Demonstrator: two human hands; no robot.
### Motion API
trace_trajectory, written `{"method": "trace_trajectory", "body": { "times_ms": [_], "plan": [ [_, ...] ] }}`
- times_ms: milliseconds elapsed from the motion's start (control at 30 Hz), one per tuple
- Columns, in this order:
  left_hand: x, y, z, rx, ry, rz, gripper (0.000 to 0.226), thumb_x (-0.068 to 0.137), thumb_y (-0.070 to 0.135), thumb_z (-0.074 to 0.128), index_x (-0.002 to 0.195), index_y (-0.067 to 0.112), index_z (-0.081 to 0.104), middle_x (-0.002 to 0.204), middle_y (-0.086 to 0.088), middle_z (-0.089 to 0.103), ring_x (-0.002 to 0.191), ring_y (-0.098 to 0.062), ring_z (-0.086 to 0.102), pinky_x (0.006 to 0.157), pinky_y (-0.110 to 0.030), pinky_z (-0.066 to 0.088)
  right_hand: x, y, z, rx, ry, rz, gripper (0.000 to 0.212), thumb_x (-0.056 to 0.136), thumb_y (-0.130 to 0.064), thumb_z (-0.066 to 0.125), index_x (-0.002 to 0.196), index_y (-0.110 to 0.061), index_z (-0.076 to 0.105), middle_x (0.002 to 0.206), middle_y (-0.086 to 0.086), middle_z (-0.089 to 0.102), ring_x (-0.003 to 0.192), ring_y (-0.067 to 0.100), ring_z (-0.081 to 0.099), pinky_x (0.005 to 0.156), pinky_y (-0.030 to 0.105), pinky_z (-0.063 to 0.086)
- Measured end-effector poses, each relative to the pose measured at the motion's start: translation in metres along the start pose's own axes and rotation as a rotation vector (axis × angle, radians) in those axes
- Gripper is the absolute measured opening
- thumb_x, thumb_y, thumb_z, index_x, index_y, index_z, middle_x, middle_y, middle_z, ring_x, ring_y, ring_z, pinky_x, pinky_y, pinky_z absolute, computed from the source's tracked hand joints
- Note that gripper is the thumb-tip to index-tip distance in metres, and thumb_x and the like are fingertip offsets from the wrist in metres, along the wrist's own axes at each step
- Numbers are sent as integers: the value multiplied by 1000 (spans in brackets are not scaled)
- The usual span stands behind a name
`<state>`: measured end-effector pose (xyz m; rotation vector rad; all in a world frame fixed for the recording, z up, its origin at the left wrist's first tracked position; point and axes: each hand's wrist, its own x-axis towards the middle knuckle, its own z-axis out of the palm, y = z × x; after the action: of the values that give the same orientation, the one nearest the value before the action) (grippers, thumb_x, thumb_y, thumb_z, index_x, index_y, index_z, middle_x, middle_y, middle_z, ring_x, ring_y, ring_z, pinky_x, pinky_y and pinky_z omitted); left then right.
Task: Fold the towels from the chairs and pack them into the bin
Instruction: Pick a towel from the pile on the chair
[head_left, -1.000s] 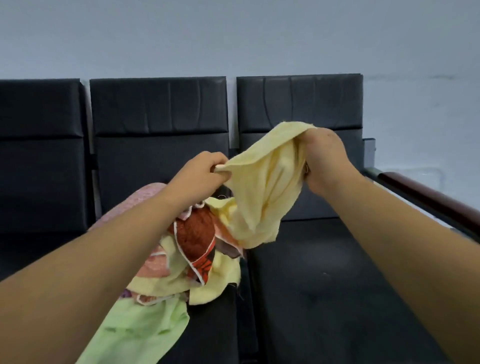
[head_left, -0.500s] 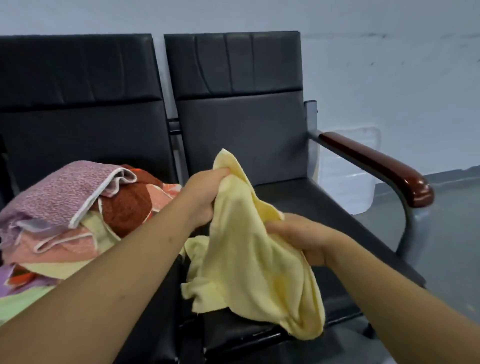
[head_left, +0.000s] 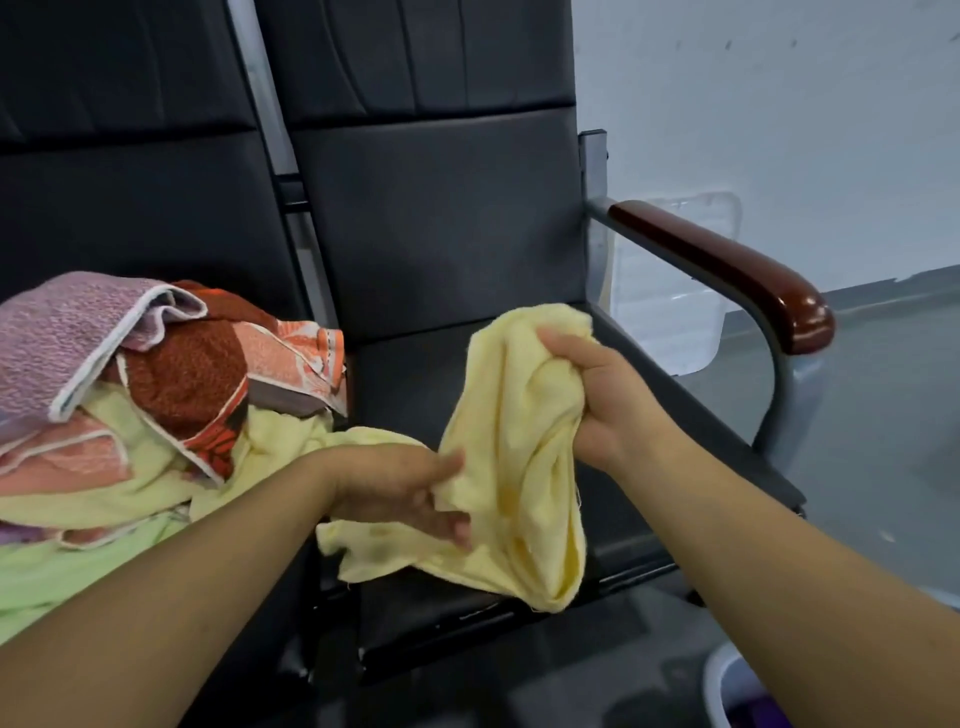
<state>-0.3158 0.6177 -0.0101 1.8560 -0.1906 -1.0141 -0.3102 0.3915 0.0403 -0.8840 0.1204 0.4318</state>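
- Right hand (head_left: 597, 400): fingers curled tight round the bunched upper part of the yellow towel (head_left: 511, 447), held above the chair seat (head_left: 415, 374).
- Left hand (head_left: 402, 488): lower than the right hand and to its left. Thumb on top, fingers beneath, pinching the towel's lower edge.
- Yellow towel hangs crumpled between the two hands. Its bottom fold sags below the left hand, near the seat's front edge. Cannot tell if it touches the seat.
- Pile of towels (head_left: 171, 395): left of the left hand, on the neighbouring seat. Pink one on top, a rust-and-orange patterned one under it, pale yellow and green ones beneath, all unfolded.
- Armrest (head_left: 727, 270): dark red-brown, beyond the right hand and to its right.
- Bin (head_left: 712, 680): pale rim, on the floor below the right forearm. Only a corner shows, with something purple inside.
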Motion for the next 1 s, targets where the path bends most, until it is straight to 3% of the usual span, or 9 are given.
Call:
{"method": "trace_trajectory", "body": {
  "times_ms": [33, 100, 200, 467, 533, 633, 700, 833, 1000],
  "plan": [
    [-2, -2, 0, 55, -124, -7, 43, 88, 53, 63, 108, 16, 74, 116, -20, 62, 111, -28, 66, 105, -34, 48, -2, -4, -1, 34, 35, -23, 36, 96, -20, 60, 127, -3, 61, 115, 22, 71, 108, 38, 68, 90, 49, 55],
    [-4, -4, 0, 180, -112, 6, 32, 81, 42, 73, 103, 19, 76, 110, -5, 70, 112, -19, 65, 107, -33, 47, -7, -10, -6, 53, 106, -42, 29, 96, -19, 61, 120, -4, 64, 109, 22, 73, 102, 38, 70, 84, 48, 57],
    [0, -5, 7, 129, -2, 83, 45, 82, 50, 71, 120, 26, 70, 127, 18, 66, 124, -1, 57, 112, -33, 41, -15, -8, -8, 17, 155, -12, 28, 95, -17, 62, 120, -3, 62, 105, 22, 74, 94, 36, 73, 71, 45, 60],
    [22, -4, 47, 414, -23, 138, 91, 75, 83, 54, 150, 34, 38, 153, 19, 39, 140, -4, 37, 121, -35, 27, -18, -2, 15, 0, 12, 48, 39, 93, -16, 62, 130, -2, 60, 123, 20, 68, 110, 34, 67, 95, 46, 54],
    [21, 3, 49, 198, 101, 195, 90, 70, 81, 63, 145, 36, 43, 146, 17, 49, 134, -5, 45, 117, -33, 34, -18, -4, 16, 0, -21, 39, 38, 93, -15, 61, 129, -1, 60, 122, 19, 68, 110, 35, 67, 95, 47, 53],
    [15, 10, 43, -154, 140, 304, 54, 82, 50, 71, 127, 20, 64, 130, 7, 66, 125, -11, 58, 112, -32, 39, -14, -5, 13, 16, 14, 10, 35, 94, -12, 59, 126, 2, 61, 119, 21, 69, 109, 37, 68, 93, 49, 54],
    [10, 12, 39, -392, 113, 356, 44, 91, 32, 64, 130, 12, 62, 131, -2, 66, 125, -20, 60, 109, -36, 44, -8, -5, 5, 16, 95, -6, 33, 95, -12, 57, 122, 5, 62, 115, 20, 71, 106, 36, 69, 90, 48, 55],
    [2, 14, 28, -839, 186, 394, 42, 102, 29, 48, 138, 9, 55, 134, -16, 62, 125, -31, 59, 103, -45, 49, 7, 7, -19, -152, 186, 30, 29, 97, -31, 57, 107, -4, 65, 104, 15, 68, 93, 28, 69, 84, 41, 57],
    [-8, 17, 12, -1062, 303, 472, 40, 99, 22, 51, 133, 3, 56, 130, -20, 64, 119, -33, 63, 99, -45, 51, 22, 33, -12, -580, 101, 216, 79, 93, -75, 32, 117, -8, 66, 112, 14, 74, 107, 34, 69, 97, 51, 52]
  ]
}}
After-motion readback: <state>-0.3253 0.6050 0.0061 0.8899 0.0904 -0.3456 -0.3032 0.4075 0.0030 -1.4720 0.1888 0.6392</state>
